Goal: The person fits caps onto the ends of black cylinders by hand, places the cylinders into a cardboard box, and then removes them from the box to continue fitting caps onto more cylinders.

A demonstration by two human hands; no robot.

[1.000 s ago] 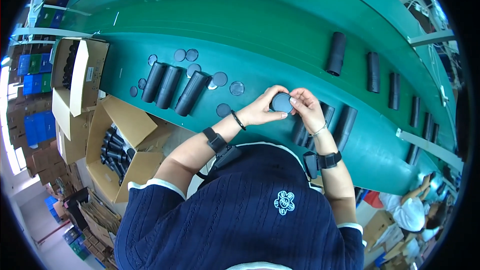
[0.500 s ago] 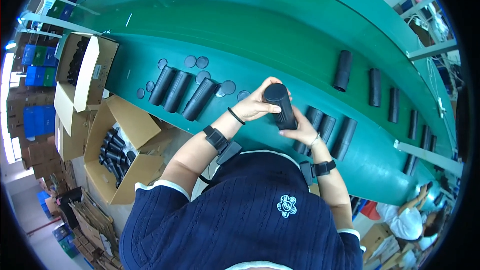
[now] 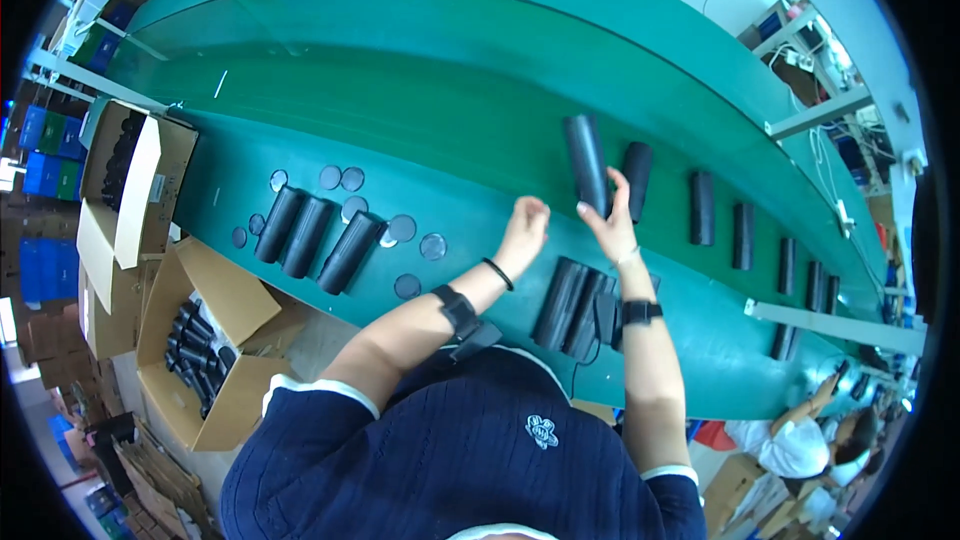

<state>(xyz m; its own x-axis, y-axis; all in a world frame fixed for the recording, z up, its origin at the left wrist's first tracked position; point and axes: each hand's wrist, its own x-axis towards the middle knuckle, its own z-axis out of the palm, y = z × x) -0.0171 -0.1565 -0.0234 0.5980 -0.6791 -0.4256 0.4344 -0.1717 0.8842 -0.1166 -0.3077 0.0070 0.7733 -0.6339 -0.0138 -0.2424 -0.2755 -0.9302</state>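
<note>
My right hand (image 3: 612, 229) is closed around the near end of a black ribbed tube (image 3: 586, 158), thumb on one side and fingers on the other. That tube points away from me over the dark green belt. My left hand (image 3: 524, 236) hovers to the left with its fingers curled in and nothing visible in them. Below the hands, several black tubes (image 3: 561, 302) lie side by side on the near green surface, partly covered by my right wrist device. Three more tubes (image 3: 349, 253) lie to the left, among several round black discs (image 3: 432, 246).
More tubes (image 3: 702, 208) stretch in a line along the belt (image 3: 420, 90) to the right. Open cartons of black parts (image 3: 205, 395) stand at the left. A metal frame bar (image 3: 835, 328) crosses at the right, near a person in white (image 3: 795, 445).
My right hand has carried the tube away from me, onto or over the belt. My left hand has let go of it. The view has shifted.
</note>
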